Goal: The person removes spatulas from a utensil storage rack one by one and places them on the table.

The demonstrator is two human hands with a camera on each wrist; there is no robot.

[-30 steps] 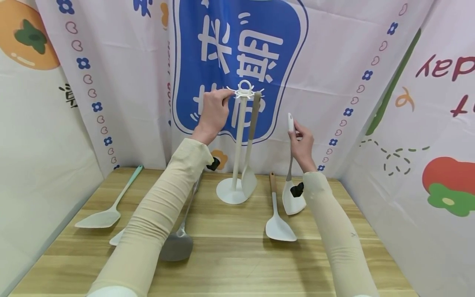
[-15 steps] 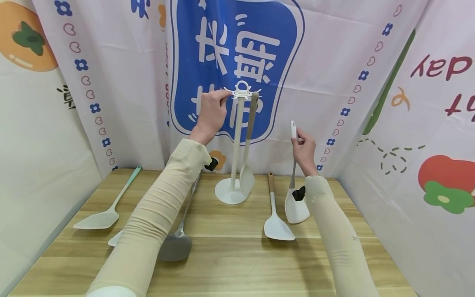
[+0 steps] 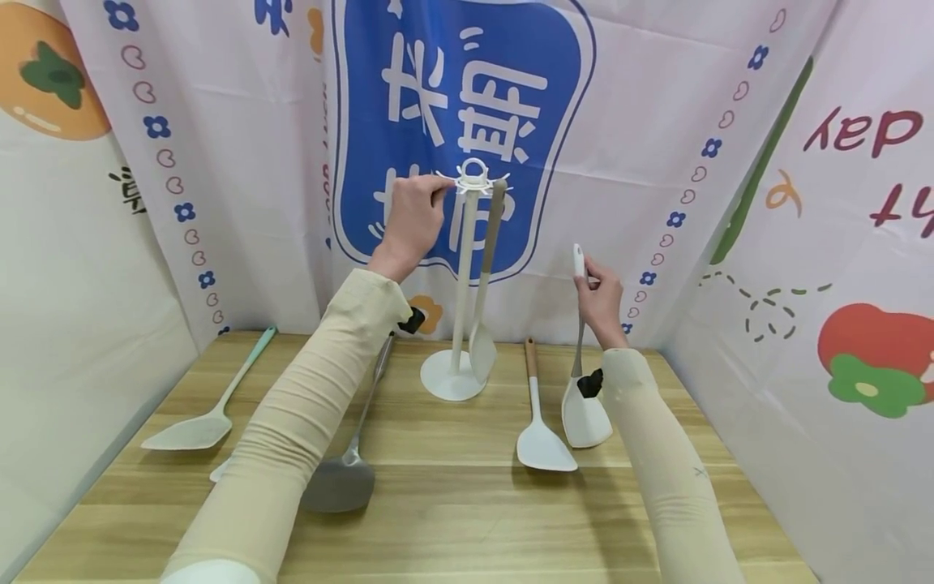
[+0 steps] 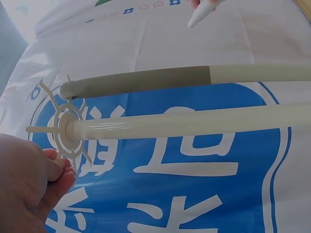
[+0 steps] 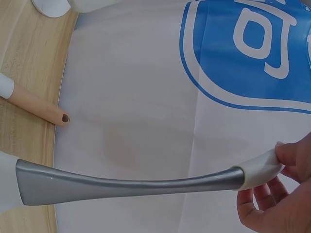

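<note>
My left hand (image 3: pixel 412 215) pinches one prong of the hook ring on a white utensil stand (image 3: pixel 462 276). From the ring's right side hangs a spatula with a grey-brown handle (image 3: pixel 493 227), its pale blade beside the round base. To the right, my right hand (image 3: pixel 601 298) holds a spatula with a white-tipped grey handle (image 5: pixel 146 188) by its white end. That spatula stands upright, its white blade (image 3: pixel 584 418) low over the table; whether it touches the wood I cannot tell. Close to its left lies a white spatula with a wooden handle (image 3: pixel 536 405).
On the left of the wooden table (image 3: pixel 452 519) lie a mint-handled spatula (image 3: pixel 197 430) and a metal turner (image 3: pixel 343 483). A white blade (image 3: pixel 219 470) is mostly hidden behind my left sleeve. A printed cloth (image 3: pixel 642 105) hangs behind the table.
My right hand has moved down and slightly right with the white-tipped spatula, so its blade sits lower and nearer. The left hand keeps its pinch on the stand's prong.
</note>
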